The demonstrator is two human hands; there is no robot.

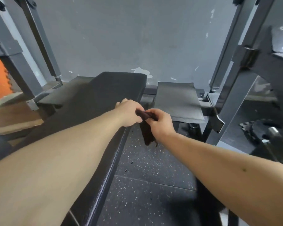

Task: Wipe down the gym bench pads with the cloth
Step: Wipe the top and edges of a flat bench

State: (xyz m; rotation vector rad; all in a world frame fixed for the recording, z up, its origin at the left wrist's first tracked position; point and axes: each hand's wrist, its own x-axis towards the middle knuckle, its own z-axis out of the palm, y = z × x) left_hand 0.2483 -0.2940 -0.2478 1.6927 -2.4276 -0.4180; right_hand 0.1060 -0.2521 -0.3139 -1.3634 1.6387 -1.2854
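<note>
The dark cloth hangs just off the right edge of the long bench pad, about halfway along it and not pressed to the padding; the left hand has its fingers curled over the cloth's upper fold, while the right hand pinches the same fold from the other side, so both are clamped on the cloth and nearly meet; the loose end dangles toward the speckled floor beside the pad. Gripped at the top from two sides like this, the cloth is probably being folded or bunched into a wad that fits the palm, though that is a judgement; no wiping stroke is under way, since neither palm bears cloth against padding. The left wrist lies over the pad's right margin, which would put a first pass close at hand. Right of the long pad, across a gap, sits a smaller pad; a left side pad shows on the opposite flank; each would need its own pass. Beyond the smaller pad stands a grey frame upright; a weight plate lies farther right, well apart from the long pad.
</note>
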